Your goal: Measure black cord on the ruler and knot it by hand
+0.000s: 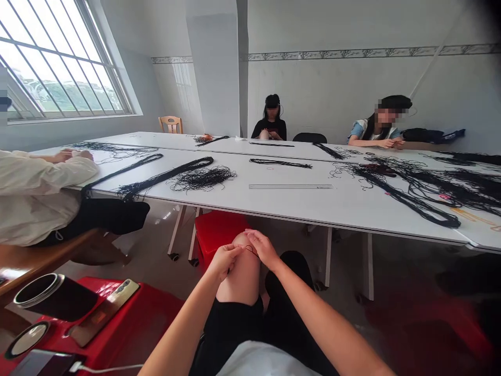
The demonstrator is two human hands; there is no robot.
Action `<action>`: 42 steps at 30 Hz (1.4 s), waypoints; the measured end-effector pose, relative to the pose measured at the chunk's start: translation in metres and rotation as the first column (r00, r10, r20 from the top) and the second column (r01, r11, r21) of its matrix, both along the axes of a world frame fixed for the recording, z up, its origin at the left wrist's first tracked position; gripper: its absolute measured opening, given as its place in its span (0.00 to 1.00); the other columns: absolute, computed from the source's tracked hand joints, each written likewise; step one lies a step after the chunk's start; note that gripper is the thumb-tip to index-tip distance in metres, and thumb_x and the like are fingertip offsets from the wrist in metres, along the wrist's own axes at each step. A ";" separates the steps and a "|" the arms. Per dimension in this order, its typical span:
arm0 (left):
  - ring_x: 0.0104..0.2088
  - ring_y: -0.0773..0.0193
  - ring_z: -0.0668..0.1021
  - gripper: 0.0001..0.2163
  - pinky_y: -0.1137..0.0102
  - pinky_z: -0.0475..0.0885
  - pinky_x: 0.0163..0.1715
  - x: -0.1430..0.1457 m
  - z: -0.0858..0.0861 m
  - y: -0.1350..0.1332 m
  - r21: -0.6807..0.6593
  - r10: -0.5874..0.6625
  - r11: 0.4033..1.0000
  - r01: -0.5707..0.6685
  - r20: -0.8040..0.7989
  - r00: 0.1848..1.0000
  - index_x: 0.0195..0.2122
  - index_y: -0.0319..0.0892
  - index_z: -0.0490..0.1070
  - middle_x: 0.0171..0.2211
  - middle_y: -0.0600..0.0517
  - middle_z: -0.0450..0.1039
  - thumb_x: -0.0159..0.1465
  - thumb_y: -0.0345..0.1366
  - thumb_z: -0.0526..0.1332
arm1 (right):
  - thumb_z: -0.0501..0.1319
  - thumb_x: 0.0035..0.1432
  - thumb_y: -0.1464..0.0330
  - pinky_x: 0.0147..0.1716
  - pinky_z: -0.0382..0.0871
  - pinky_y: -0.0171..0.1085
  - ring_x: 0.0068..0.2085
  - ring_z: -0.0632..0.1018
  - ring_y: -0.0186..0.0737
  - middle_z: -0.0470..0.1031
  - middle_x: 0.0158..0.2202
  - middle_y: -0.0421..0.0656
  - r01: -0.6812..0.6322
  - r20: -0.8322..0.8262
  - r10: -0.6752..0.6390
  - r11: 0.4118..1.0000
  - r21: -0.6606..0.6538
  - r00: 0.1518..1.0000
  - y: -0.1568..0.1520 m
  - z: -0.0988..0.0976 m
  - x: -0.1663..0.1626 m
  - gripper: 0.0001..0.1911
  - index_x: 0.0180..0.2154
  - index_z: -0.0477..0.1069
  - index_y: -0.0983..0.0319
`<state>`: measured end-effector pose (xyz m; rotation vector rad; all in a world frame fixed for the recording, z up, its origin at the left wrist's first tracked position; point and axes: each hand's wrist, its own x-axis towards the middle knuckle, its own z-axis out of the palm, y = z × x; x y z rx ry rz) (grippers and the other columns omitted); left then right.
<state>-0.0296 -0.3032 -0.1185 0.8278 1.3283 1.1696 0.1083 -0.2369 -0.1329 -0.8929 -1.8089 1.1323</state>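
While left hand (pixel 226 260) pinches dark cord (pixel 251 249) | right hand (pixel 263 249) over bare knee (pixel 240 240)

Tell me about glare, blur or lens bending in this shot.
In the head view, the window glares nearly white; the dark cup at lower left looks stretched, likely by the wide lens; the lower right is dim and blurry; the thin cord between left hand and right hand is hard to trace.
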 end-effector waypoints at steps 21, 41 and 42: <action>0.25 0.67 0.69 0.12 0.74 0.60 0.26 0.044 -0.011 -0.049 0.194 0.071 0.981 -0.025 -0.230 0.971 0.26 0.39 0.70 0.22 0.55 0.68 0.52 0.44 0.64 | 0.64 0.53 0.67 0.14 0.43 0.26 0.18 0.51 0.21 0.64 0.26 0.35 -0.549 -0.726 -0.147 0.559 -0.621 0.672 -0.089 0.004 0.065 0.08 0.28 0.69 0.65; 0.26 0.62 0.70 0.11 0.72 0.59 0.27 -0.027 -0.003 -0.057 0.183 0.327 0.944 -0.275 -0.619 0.714 0.31 0.44 0.71 0.21 0.55 0.69 0.57 0.46 0.58 | 0.65 0.50 0.61 0.17 0.39 0.30 0.17 0.48 0.25 0.52 0.13 0.30 -0.224 -0.237 0.075 0.677 -0.701 0.969 -0.079 -0.007 0.182 0.12 0.27 0.70 0.63; 0.25 0.62 0.70 0.11 0.72 0.59 0.27 -0.027 -0.005 -0.059 0.159 0.300 0.953 -0.258 -0.625 0.721 0.30 0.44 0.71 0.21 0.55 0.69 0.57 0.45 0.58 | 0.65 0.49 0.60 0.17 0.39 0.31 0.17 0.47 0.25 0.50 0.14 0.30 -0.146 -0.207 0.000 0.707 -0.692 0.978 -0.071 -0.012 0.197 0.13 0.27 0.70 0.63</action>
